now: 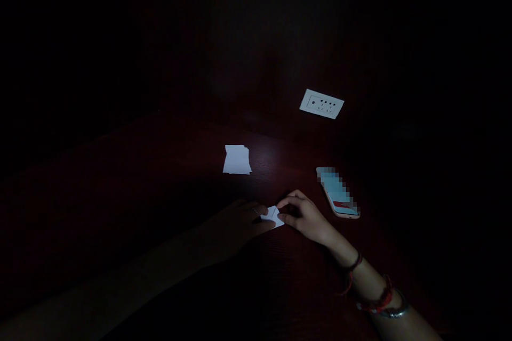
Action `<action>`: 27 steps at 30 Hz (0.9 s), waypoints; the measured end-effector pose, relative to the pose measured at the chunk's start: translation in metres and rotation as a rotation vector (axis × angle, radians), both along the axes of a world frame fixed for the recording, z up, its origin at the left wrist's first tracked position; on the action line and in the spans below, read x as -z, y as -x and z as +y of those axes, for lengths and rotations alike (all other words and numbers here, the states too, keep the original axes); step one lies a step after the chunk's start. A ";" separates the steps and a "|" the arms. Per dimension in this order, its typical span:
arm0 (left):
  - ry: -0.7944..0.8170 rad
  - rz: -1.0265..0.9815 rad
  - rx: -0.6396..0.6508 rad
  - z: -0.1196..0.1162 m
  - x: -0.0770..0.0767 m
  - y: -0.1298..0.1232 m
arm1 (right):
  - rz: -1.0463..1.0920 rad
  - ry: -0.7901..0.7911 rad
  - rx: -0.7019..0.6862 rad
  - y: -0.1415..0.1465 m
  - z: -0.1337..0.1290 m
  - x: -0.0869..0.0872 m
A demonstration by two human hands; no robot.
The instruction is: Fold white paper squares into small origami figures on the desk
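A small piece of white folded paper lies on the dark reddish table, with creases running across its face. From the left, my left hand has its fingers on the paper's left side, thumb along the near edge; this hand is in deep shadow. My right hand pinches the paper's right side between thumb and index finger, and its other fingers are curled. Beyond my hands rests a short stack of white paper sheets, slightly uneven at the edges.
To the right of my right hand lies a smartphone with a lit, partly blurred screen and a pale case. A white socket plate is set in the dark surface behind the table. Darkness hides the surroundings.
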State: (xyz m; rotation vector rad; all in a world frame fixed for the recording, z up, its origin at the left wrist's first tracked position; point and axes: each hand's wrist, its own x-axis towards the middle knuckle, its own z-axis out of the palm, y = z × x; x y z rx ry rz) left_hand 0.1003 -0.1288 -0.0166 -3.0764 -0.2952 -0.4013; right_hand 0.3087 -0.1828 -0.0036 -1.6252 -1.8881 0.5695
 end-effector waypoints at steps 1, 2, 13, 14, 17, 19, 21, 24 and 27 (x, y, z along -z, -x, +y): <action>0.008 -0.002 -0.002 -0.001 -0.001 0.000 | 0.016 0.010 0.002 0.000 0.000 0.000; 0.017 -0.007 -0.003 -0.001 -0.002 0.000 | 0.035 0.017 0.004 0.001 0.000 0.000; 0.040 -0.026 0.011 0.001 0.001 0.001 | 0.217 0.007 -0.085 0.001 0.001 0.001; 0.039 -0.019 0.011 0.001 0.001 0.001 | 0.174 -0.002 -0.095 0.001 0.000 0.000; 0.037 0.009 0.008 0.001 0.002 0.003 | 0.066 -0.044 -0.106 0.001 -0.003 -0.005; 0.042 0.009 0.007 0.002 0.004 0.004 | 0.018 -0.076 -0.114 0.001 -0.006 -0.009; 0.046 -0.001 0.001 0.003 0.007 0.004 | -0.024 -0.102 -0.146 0.001 -0.008 -0.012; 0.046 -0.006 -0.015 0.004 0.010 0.003 | -0.055 -0.121 -0.218 0.001 -0.011 -0.015; 0.047 -0.002 -0.025 0.003 0.009 0.002 | -0.075 -0.124 -0.272 0.000 -0.013 -0.017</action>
